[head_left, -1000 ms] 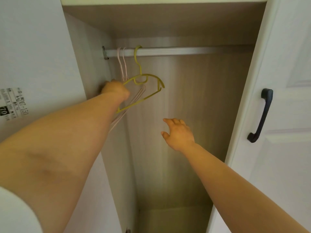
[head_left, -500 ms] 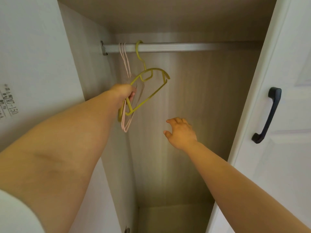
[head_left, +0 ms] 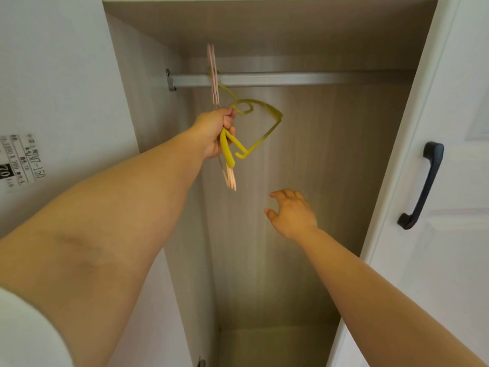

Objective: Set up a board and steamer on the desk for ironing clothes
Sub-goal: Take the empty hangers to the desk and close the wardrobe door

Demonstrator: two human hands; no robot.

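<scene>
Label on the left panel: a printed sticker (head_left: 22, 161) sits on the white wardrobe side; its small text is too blurred to read in full.
Left hand (head_left: 215, 132): raised inside the open wardrobe, its grip closed around a bundle of hangers just below the rail (head_left: 264, 79).
Hangers: a yellow hanger (head_left: 258, 123) swings out to the right of the fist, and thin pink hangers (head_left: 214, 75) stand up past the rail, with their lower ends poking out under the hand. Motion blur makes it hard to say whether any hook is on the rail or lifted free.
Right hand (head_left: 292, 214): lower and to the right, its grip open, fingers spread, touching nothing and holding nothing.
Door on the right: white, swung open, with a dark handle (head_left: 423, 185).
Task things: neither a board nor a steamer is in view, and no table shows anywhere.
Progress: judged from this, the setup proper has not begun; the board and steamer have yet to be found and brought to the table.
Hidden: the wardrobe's floor is dim and partly cut off by the arms, so what lies low down cannot be told.
</scene>
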